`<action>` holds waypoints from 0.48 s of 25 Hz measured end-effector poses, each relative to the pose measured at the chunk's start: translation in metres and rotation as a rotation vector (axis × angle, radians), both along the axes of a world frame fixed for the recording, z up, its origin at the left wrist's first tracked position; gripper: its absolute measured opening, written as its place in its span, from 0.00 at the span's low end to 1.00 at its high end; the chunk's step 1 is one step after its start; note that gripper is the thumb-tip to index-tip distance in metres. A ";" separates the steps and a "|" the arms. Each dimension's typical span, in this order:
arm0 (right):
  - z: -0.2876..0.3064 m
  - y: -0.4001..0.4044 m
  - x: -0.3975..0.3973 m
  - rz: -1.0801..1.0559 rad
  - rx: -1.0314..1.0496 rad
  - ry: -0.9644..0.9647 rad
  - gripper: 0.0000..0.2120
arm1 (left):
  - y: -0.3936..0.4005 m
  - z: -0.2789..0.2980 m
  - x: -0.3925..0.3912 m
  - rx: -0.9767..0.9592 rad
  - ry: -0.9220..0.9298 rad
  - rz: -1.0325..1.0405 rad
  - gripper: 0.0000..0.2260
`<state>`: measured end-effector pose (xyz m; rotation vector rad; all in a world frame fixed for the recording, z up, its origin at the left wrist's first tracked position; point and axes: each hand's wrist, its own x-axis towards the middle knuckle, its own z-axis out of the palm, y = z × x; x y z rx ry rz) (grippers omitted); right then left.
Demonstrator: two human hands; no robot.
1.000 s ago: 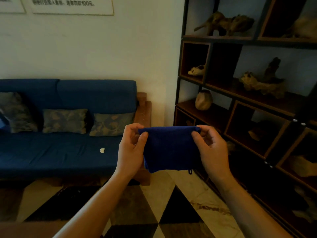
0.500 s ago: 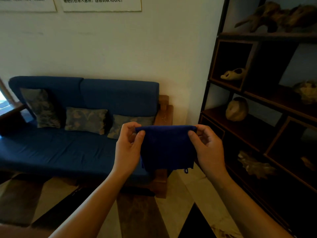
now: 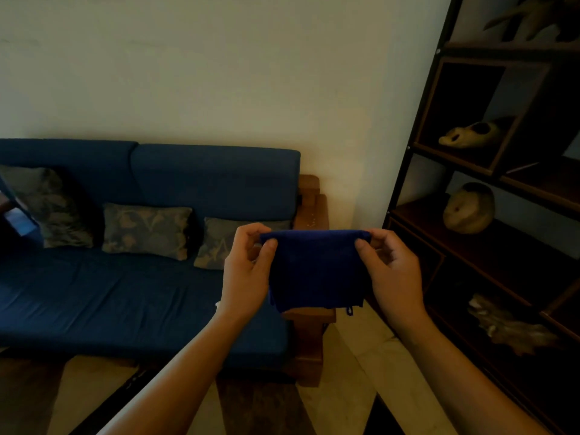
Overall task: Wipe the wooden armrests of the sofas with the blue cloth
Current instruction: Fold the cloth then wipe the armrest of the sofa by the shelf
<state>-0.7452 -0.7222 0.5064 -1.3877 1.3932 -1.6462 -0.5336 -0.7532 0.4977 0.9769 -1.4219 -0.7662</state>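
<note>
- Dim room: plain wall at back, blue sofa against it on the left, dark shelf unit with pale ornaments on the right, patterned floor below.
- Three patterned cushions lean on the sofa back.
- Wooden armrest at the sofa's right end, far side of the cloth, partly hidden by it.
- Blue cloth held up in mid-air between the hands, hanging folded, not touching the armrest.
- Left hand pinches the cloth's top left corner, thumb in front.
- Right hand pinches the top right corner the same way.
</note>
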 end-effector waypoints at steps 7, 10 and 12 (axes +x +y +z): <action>-0.024 -0.113 -0.018 0.009 0.039 -0.038 0.06 | -0.104 -0.020 -0.020 0.057 0.018 0.005 0.10; -0.033 -0.169 -0.040 0.022 0.074 -0.040 0.06 | -0.154 -0.025 -0.040 0.084 -0.001 0.021 0.10; -0.035 -0.184 -0.044 0.024 0.083 -0.041 0.06 | -0.167 -0.023 -0.043 0.092 0.008 0.027 0.10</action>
